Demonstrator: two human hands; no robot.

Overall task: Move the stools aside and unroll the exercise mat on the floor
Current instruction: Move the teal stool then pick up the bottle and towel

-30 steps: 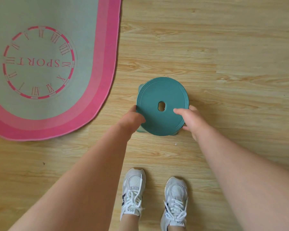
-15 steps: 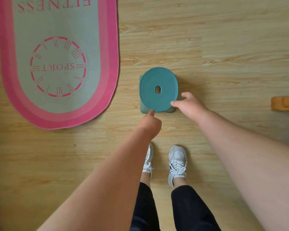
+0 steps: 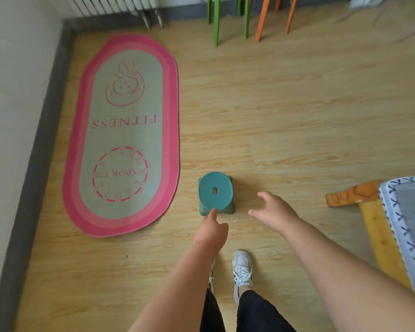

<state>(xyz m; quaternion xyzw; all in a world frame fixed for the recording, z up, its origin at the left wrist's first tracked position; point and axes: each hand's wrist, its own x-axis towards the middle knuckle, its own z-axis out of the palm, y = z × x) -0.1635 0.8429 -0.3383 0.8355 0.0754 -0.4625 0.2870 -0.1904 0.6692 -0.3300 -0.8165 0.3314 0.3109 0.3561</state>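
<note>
We stood over the small round teal plastic stool (image 3: pixel 215 191). It sat upright on the light wooden floor (image 3: pixel 297 116), just beside the right edge of the long pink oval mat with the grey middle (image 3: pixel 122 140). It was not touching the mat. The mat lay flat along the wall on our left, all rolled out.

Our right hand (image 3: pixel 273 212) hung in the air to the right of the stool. Its fingers were spread and bent a little, and it held nothing. Our left hand (image 3: pixel 212 230) was closer to us. One finger stuck out toward the near rim of the stool. We could not tell how the other fingers lay, or whether that finger touched the rim.

We think we were on the stool step, and the mat step looked done. This stool seemed clear of the mat, so the job looked close to finished. If the stool had to go farther, both hands would need to reach down and grab its rim on two sides. Then they would lift it, not drag it, so it did not bump the mat's edge.

The tall green legs (image 3: pixel 216 20) and orange legs (image 3: pixel 261 20) by the far wall were well apart from the mat.
</note>
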